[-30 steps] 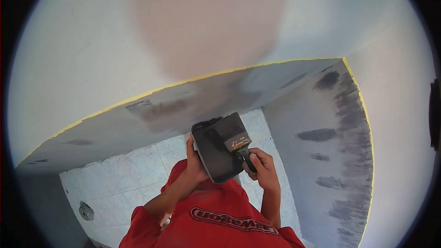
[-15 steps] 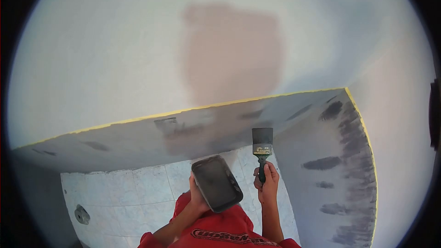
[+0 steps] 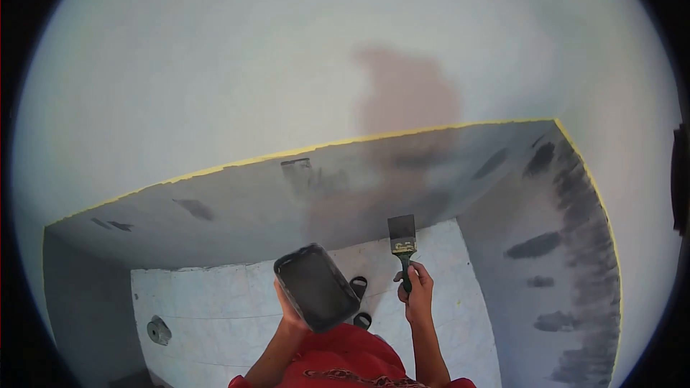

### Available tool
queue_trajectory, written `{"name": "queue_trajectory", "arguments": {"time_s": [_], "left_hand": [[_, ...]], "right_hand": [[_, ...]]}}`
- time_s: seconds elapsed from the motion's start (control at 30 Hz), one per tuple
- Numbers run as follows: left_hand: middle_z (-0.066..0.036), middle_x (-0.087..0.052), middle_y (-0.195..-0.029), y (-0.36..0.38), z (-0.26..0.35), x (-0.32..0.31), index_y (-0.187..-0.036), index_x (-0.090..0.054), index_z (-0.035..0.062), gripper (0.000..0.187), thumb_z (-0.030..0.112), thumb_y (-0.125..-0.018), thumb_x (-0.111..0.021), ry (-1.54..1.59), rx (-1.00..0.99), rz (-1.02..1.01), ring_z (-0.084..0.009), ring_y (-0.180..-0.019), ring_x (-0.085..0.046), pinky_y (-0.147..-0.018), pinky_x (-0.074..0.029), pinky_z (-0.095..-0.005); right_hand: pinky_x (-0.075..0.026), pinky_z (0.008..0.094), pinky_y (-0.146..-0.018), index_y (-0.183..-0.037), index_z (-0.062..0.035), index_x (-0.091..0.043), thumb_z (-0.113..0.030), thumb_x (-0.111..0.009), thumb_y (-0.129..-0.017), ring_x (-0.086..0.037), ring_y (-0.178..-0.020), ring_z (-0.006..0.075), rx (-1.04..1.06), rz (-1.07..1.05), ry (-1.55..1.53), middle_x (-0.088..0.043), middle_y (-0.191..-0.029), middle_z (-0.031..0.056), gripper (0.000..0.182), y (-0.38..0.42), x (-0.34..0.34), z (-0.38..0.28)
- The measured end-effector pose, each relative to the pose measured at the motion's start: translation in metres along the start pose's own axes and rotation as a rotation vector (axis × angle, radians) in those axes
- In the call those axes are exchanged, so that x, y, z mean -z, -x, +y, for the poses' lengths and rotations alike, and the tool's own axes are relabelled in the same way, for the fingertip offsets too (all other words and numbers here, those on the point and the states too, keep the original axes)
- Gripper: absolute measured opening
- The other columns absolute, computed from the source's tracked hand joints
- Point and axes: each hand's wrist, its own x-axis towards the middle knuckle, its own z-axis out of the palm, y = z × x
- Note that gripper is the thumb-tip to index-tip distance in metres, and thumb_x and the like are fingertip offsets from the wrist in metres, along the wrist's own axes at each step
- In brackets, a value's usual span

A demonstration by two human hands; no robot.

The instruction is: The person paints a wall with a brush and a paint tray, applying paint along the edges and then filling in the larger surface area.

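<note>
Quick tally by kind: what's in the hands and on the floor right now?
Paintbrush: 1, in the right hand
Paint tray: 1, in the left hand
Sandals: 2, on the tiled floor
Floor drain: 1
Total: 5

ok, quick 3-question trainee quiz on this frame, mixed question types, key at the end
1. True or false: the right hand holds the paintbrush with its bristles pointing up toward the wall.
2. What does the left hand hold?
A. a roller
B. a dark paint tray
C. a bucket
3. Fill in: the top edge of the grey wall band is lined with ____ masking tape.

Key
1. True
2. B, the paint tray
3. yellow
</note>
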Motion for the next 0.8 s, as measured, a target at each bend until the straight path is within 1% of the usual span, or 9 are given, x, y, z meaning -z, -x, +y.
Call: {"name": "queue_trajectory", "arguments": {"time_s": [0.1, 0.2, 0.27, 0.33, 0.37, 0.47, 0.5, 0.7, 0.8], "left_hand": [[-0.008, -0.063, -0.134, 0.011, 0.012, 0.012, -0.137, -0.058, 0.0134, 0.07, 0.068, -0.094, -0.047, -0.105, -0.147, 0.088, -0.0294, -0.121, -0.06, -0.106, -0.048, -0.0491], [-0.006, -0.064, -0.133, 0.009, 0.02, -0.002, -0.135, -0.06, 0.0125, 0.065, 0.064, -0.097, -0.047, -0.176, -0.221, 0.014, -0.0273, -0.12, -0.06, -0.105, -0.049, -0.0464], [-0.005, -0.064, -0.132, -0.003, 0.037, 0.043, -0.135, -0.059, 0.0123, 0.063, 0.062, -0.099, -0.046, -0.174, -0.212, -0.051, -0.0266, -0.119, -0.06, -0.105, -0.048, -0.0451], [-0.005, -0.064, -0.132, -0.015, 0.055, 0.055, -0.135, -0.059, 0.0125, 0.061, 0.061, -0.1, -0.045, -0.162, -0.179, -0.097, -0.0259, -0.119, -0.06, -0.105, -0.048, -0.044], [-0.005, -0.064, -0.132, -0.021, 0.061, 0.047, -0.134, -0.059, 0.0126, 0.06, 0.06, -0.101, -0.044, -0.149, -0.152, -0.108, -0.0255, -0.119, -0.06, -0.105, -0.048, -0.0435], [-0.004, -0.064, -0.132, -0.035, 0.077, 0.014, -0.133, -0.06, 0.0129, 0.057, 0.058, -0.102, -0.044, -0.145, -0.105, -0.125, -0.0246, -0.119, -0.06, -0.105, -0.049, -0.0422], [-0.004, -0.064, -0.131, -0.036, 0.084, 0.007, -0.133, -0.06, 0.0129, 0.057, 0.057, -0.102, -0.043, -0.155, -0.1, -0.122, -0.0243, -0.119, -0.06, -0.105, -0.049, -0.0418], [-0.008, -0.065, -0.129, -0.064, 0.142, 0.03, -0.132, -0.06, 0.0083, 0.058, 0.055, -0.102, -0.042, -0.296, -0.065, -0.012, -0.0252, -0.117, -0.062, -0.105, -0.049, -0.0413], [-0.009, -0.065, -0.128, -0.073, 0.162, 0.039, -0.131, -0.059, 0.0064, 0.056, 0.051, -0.104, -0.04, -0.093, 0.168, -0.143, -0.0247, -0.115, -0.062, -0.104, -0.05, -0.0405]], "right_hand": [[-0.023, 0.0238, -0.038, -0.116, -0.0019, -0.059, -0.021, -0.054, -0.105, -0.037, -0.041, 0.0052, -0.037, 0.037, -0.064, -0.066, -0.08, 0.0108, 0.023, 0.012, -0.007, 0.018], [-0.023, 0.0238, -0.038, -0.117, -0.0016, -0.058, -0.021, -0.054, -0.105, -0.037, -0.041, 0.0054, -0.055, 0.004, -0.105, -0.066, -0.08, 0.0109, 0.023, 0.025, -0.017, 0.021], [-0.023, 0.0237, -0.038, -0.116, -0.0016, -0.059, -0.021, -0.054, -0.105, -0.037, -0.041, 0.0052, -0.025, 0.02, -0.074, -0.066, -0.079, 0.0101, 0.023, 0.029, -0.026, 0.022], [-0.023, 0.0238, -0.039, -0.116, -0.0014, -0.06, -0.021, -0.053, -0.105, -0.037, -0.042, 0.0051, 0.012, 0.053, -0.034, -0.066, -0.078, 0.0095, 0.023, 0.023, -0.04, 0.017], [-0.025, 0.0236, -0.04, -0.113, -0.0014, -0.063, -0.019, -0.056, -0.104, -0.04, -0.044, 0.0044, 0.033, 0.103, 0.0, -0.066, -0.078, 0.0065, 0.021, 0.019, -0.048, 0.013], [-0.03, 0.0221, -0.044, -0.113, -0.0008, -0.066, -0.017, -0.061, -0.102, -0.044, -0.049, 0.0043, 0.292, 0.136, 0.203, -0.066, -0.078, 0.0042, 0.02, -0.005, -0.068, 0.017], [-0.036, 0.0206, -0.049, -0.113, 0.0005, -0.068, -0.013, -0.066, -0.098, -0.051, -0.056, 0.0043, 0.409, 0.207, 0.337, -0.067, -0.081, 0.0024, 0.02, -0.017, -0.073, 0.021], [-0.05, 0.0296, -0.063, -0.11, 0.0038, -0.07, -0.006, -0.071, -0.091, -0.064, -0.066, 0.0198, 1.172, 0.406, 0.733, -0.072, -0.086, 0.0127, 0.021, -0.107, -0.128, 0.046], [-0.051, 0.033, -0.066, -0.11, 0.0027, -0.071, -0.007, -0.073, -0.089, -0.066, -0.068, 0.0258, 0.998, 0.397, 0.762, -0.072, -0.088, 0.0174, 0.023, -0.128, -0.143, 0.061]]}}
